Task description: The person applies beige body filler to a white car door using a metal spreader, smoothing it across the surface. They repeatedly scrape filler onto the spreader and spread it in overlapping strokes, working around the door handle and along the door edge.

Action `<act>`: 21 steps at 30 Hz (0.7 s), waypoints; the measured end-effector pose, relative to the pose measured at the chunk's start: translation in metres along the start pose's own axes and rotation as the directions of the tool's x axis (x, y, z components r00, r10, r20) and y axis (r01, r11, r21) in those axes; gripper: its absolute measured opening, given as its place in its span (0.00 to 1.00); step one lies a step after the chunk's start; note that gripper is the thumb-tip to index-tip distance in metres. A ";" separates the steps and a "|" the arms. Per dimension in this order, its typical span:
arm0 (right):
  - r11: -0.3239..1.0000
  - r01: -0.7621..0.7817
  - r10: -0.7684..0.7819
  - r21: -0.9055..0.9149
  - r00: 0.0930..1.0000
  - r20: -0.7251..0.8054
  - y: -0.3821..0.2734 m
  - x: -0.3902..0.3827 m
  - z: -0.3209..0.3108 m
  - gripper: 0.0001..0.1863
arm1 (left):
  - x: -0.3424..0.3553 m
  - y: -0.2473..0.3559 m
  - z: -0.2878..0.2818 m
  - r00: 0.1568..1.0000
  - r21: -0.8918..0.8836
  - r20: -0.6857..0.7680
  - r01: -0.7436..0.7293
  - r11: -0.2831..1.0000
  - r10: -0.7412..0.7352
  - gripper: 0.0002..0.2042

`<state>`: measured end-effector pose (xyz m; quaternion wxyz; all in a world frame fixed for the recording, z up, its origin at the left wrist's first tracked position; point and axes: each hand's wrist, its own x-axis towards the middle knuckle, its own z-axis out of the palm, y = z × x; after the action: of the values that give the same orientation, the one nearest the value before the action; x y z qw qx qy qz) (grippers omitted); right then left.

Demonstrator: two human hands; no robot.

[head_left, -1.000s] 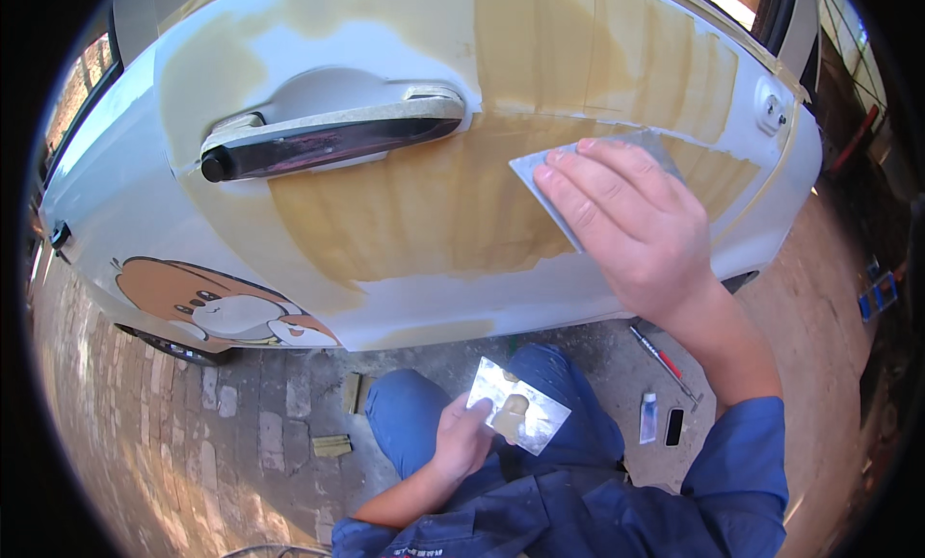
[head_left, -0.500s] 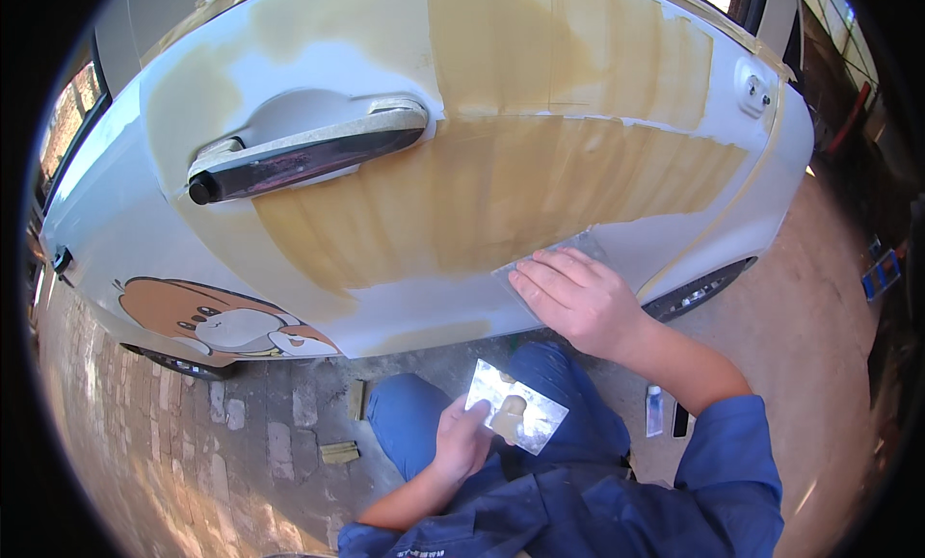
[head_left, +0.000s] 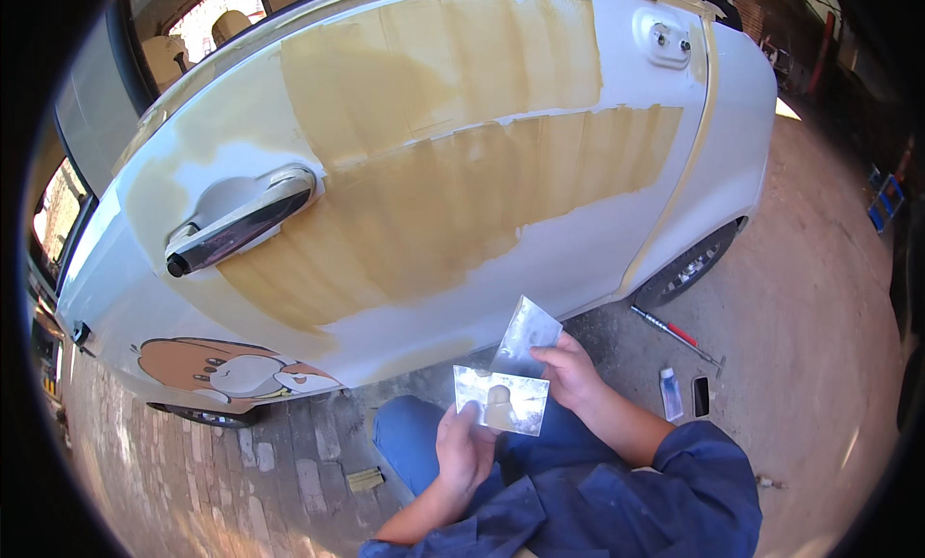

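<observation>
Filler dab, tan, on shiny metal mixing plate (head_left: 501, 400) pinched in my left hand (head_left: 464, 452), right hand (head_left: 568, 370) pinching thin spreader blade (head_left: 526, 334) above it, filler-coated white car door (head_left: 434, 201) behind.

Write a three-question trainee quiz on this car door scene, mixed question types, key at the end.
1. True or false: the right hand holds a metal spreader against the car door.
2. What lies on the metal plate in the left hand?
A. a tan blob of filler
B. a red screwdriver
C. a sticker
3. Fill in: a tan coat covers the door from beside the ____ to its rear edge.

Key: 1 false, it is held clear of the door, over the plate; 2 A; 3 door handle.
</observation>
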<state>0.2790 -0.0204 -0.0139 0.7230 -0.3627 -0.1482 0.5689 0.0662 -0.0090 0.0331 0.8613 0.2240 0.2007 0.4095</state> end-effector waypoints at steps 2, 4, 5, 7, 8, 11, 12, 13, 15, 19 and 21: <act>0.991 0.128 -0.126 -0.024 0.987 0.097 0.007 -0.013 0.001 0.18 | -0.003 -0.004 0.008 1.000 -0.037 -0.007 0.025 0.999 -0.025 0.20; 0.974 0.180 -0.158 -0.140 0.976 0.151 0.007 -0.025 0.005 0.22 | -0.001 -0.008 0.012 0.998 -0.085 0.023 0.052 0.995 -0.050 0.20; 0.949 0.179 -0.135 -0.261 0.975 0.178 0.005 -0.032 0.007 0.22 | -0.001 -0.011 0.014 0.998 -0.088 0.009 0.065 0.994 -0.064 0.20; 0.795 0.433 -0.312 -0.425 0.893 0.325 -0.001 -0.045 0.010 0.22 | 0.000 -0.016 0.017 0.997 -0.124 0.012 0.076 0.989 -0.075 0.20; 0.694 0.532 -0.366 -0.485 0.841 0.399 -0.004 -0.049 0.011 0.22 | 0.000 -0.018 0.018 0.997 -0.111 0.010 0.071 0.991 -0.070 0.21; 0.424 0.689 -0.405 -0.587 0.724 0.558 -0.009 -0.055 0.012 0.26 | -0.001 -0.021 0.025 0.998 -0.069 -0.023 0.055 0.996 -0.056 0.21; 0.383 0.729 -0.447 -0.567 0.683 0.577 -0.006 -0.057 0.012 0.28 | -0.003 -0.023 0.029 0.999 -0.053 -0.020 0.035 0.998 -0.036 0.20; 0.402 0.710 -0.417 -0.579 0.704 0.575 -0.005 -0.059 0.010 0.30 | -0.006 -0.026 0.033 1.000 -0.033 -0.016 0.015 0.999 -0.016 0.19; 0.581 0.554 -0.260 -0.596 0.821 0.508 0.007 -0.062 0.010 0.28 | -0.012 -0.028 0.040 1.000 -0.005 -0.001 -0.029 1.000 0.029 0.18; 0.912 0.010 0.146 -0.409 0.926 0.349 0.010 -0.068 0.002 0.26 | -0.020 -0.030 0.045 0.993 0.040 0.073 -0.099 0.994 0.096 0.16; 0.921 0.166 -0.033 -0.353 0.935 0.354 -0.001 -0.069 -0.001 0.26 | -0.024 -0.030 0.041 0.994 0.035 0.066 -0.093 0.995 0.090 0.16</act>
<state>0.2585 -0.0851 -0.0001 0.6314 -0.3825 -0.3963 0.5459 0.0921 -0.0535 0.0540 0.8433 0.2624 0.1699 0.4373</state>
